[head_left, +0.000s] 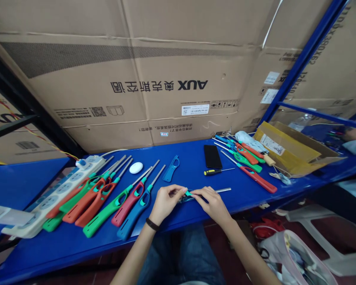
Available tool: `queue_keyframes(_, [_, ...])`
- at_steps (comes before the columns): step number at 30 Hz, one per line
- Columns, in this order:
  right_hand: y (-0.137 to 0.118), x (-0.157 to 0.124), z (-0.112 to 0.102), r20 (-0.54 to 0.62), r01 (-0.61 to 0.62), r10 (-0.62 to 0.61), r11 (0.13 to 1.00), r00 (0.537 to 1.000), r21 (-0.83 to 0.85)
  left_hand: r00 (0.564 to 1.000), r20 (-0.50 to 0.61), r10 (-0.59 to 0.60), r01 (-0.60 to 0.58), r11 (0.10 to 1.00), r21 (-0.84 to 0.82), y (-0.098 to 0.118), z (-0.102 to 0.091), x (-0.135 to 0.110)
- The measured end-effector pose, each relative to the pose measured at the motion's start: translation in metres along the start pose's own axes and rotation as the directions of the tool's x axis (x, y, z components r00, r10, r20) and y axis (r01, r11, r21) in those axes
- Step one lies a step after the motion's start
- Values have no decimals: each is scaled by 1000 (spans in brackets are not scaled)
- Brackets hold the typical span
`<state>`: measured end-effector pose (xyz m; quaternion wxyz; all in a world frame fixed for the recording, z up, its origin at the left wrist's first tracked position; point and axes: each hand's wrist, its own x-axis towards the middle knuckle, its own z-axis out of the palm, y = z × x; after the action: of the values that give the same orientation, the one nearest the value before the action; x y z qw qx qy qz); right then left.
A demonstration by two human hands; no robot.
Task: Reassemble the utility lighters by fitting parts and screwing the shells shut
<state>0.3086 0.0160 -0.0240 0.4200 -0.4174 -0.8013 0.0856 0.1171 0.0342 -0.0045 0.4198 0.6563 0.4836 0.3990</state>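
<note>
At the front edge of the blue table, my left hand (169, 198) and my right hand (212, 202) meet with fingertips closed on a small teal plastic part (188, 193). Below it lies an opened gas lighter, partly hidden by my fingers; its metal tube (224, 190) sticks out to the right under my right hand. A loose blue lighter shell half (169, 172) rests just beyond my left hand. Farther back on the right is a screwdriver (213, 172) with a yellow and black handle.
Several long lighters (127, 208) lie in a row at left beside a white power strip (53, 198) and a white oval object (136, 168). A black phone (213, 156), more lighters (259, 178) and an open yellow-taped box (284, 148) are at right. Cardboard (166, 107) walls the back.
</note>
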Motion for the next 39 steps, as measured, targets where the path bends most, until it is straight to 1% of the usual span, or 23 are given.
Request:
queue_keyframes(2, [3, -1, -2, -31, -58, 57, 998, 998, -22, 991, -11, 131, -127, 978, 166, 0, -1, -3])
queue_keyframes(4, [5, -2, -3, -58, -147, 145, 988, 988, -40, 969, 13, 247, -237, 912, 334, 0, -2, -8])
queue_keyframes(6, [6, -1, -2, -34, -210, 208, 977, 978, -49, 956, 60, 289, -286, 856, 431, -2, -3, -13])
queue_keyframes(8, [6, 1, 0, 25, -227, 229, 972, 973, -54, 952, 86, 295, -299, 825, 480, -5, -2, -18])
queue_keyframes(12, [2, 6, 6, 87, -225, 228, 974, 970, -36, 944, 99, 315, -319, 789, 525, -10, 1, -22])
queue_keyframes(17, [-2, 8, 10, 116, -207, 203, 978, 972, 25, 940, 105, 323, -326, 768, 551, -9, 3, -20])
queue_keyframes(25, [-2, 10, 11, 111, -171, 177, 983, 978, -63, 945, 118, 304, -319, 785, 532, -10, 4, -20])
queue_keyframes(30, [-1, 12, 10, 137, -179, 185, 982, 973, -53, 949, 139, 284, -312, 767, 561, -7, 5, -20])
queue_keyframes(34, [-3, 9, 7, 134, -175, 179, 984, 975, -40, 933, 152, 327, -348, 707, 616, -7, 5, -21])
queue_keyframes(39, [-3, 4, -1, 163, -170, 177, 984, 971, -55, 880, 185, 437, -432, 579, 691, -12, 3, -24])
